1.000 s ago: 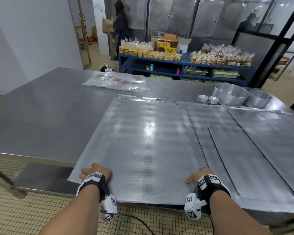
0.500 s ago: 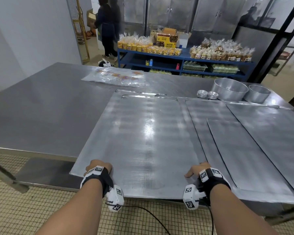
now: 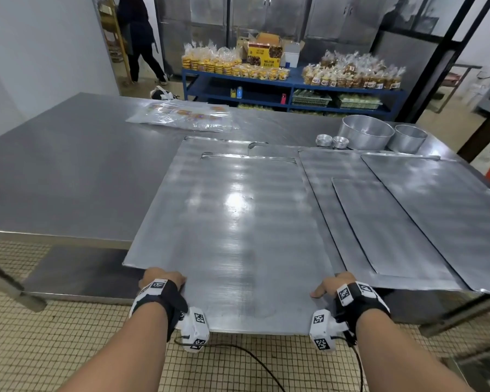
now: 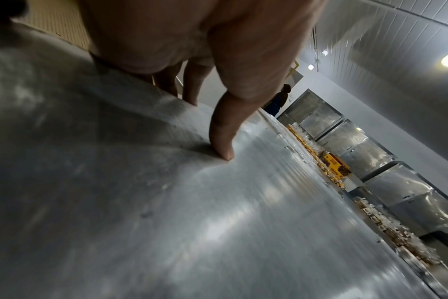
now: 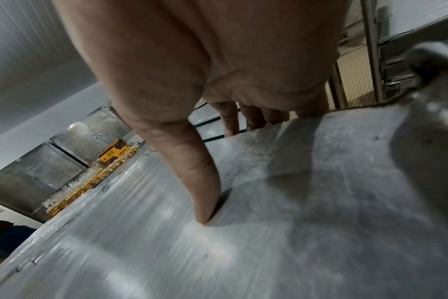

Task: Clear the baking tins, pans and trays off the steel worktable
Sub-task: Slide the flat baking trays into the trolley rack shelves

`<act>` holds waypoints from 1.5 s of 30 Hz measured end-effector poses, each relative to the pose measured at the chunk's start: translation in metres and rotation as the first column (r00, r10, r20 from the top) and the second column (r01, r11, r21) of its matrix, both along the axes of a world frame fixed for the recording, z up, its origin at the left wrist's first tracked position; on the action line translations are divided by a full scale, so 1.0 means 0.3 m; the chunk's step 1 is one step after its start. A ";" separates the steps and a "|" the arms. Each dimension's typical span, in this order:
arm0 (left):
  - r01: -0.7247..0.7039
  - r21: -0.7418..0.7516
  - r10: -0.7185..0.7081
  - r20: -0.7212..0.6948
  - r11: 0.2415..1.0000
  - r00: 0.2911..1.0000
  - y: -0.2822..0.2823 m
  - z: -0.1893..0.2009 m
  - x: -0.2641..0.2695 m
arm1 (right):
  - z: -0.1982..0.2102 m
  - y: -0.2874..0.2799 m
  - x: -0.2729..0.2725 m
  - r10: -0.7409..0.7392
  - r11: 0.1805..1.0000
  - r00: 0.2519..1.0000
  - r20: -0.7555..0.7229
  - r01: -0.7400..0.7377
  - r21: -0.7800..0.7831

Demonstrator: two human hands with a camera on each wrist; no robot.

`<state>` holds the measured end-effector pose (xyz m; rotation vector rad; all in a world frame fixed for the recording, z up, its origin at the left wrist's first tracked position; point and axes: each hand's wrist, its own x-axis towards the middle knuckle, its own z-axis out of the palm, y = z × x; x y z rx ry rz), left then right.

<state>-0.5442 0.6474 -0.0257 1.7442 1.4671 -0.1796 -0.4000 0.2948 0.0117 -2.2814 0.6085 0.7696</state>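
Note:
A large flat steel tray (image 3: 232, 230) lies on top of another tray and juts over the worktable's near edge. My left hand (image 3: 161, 278) grips its left side near the front corner, thumb pressed on top (image 4: 223, 149) and fingers under the edge. My right hand (image 3: 333, 287) grips the right side the same way, thumb on the tray (image 5: 205, 212), fingers curled beneath. More flat trays (image 3: 393, 222) overlap to the right. Two round baking pans (image 3: 365, 132) and small stacked tins (image 3: 324, 140) stand at the back right.
The steel worktable (image 3: 68, 171) stretches left and back, with a plastic sheet of packets (image 3: 181, 117) on it. Beyond it stands a blue shelf (image 3: 292, 80) of bagged goods, and a person (image 3: 136, 38) walks at the far left. A lower shelf (image 3: 77, 270) sits below the table's edge.
Both hands have drawn the top tray toward me, so more of it overhangs the table's near edge. The person in the background has walked left.

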 end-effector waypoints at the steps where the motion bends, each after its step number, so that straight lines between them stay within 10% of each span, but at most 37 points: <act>1: -0.015 -0.001 0.015 0.014 1.000 1.000 -0.018 -0.005 -0.018 | 0.002 -0.015 -0.018 0.003 1.000 1.000 0.005 -0.003 0.007; 24: 0.111 -0.105 -0.116 -0.049 0.988 0.992 -0.297 0.004 -0.421 | -0.061 -0.338 -0.313 0.182 0.983 0.983 -0.038 -0.182 0.004; 34: 0.426 0.092 -0.407 -0.170 0.900 0.897 -0.226 -0.012 -0.242 | -0.090 -0.286 -0.193 0.153 0.987 0.987 0.057 -0.155 0.031; 45: 0.170 -0.004 -0.170 0.032 0.985 0.985 -0.080 -0.017 0.037 | 0.034 -0.108 -0.020 0.087 0.996 0.994 0.067 -0.086 -0.030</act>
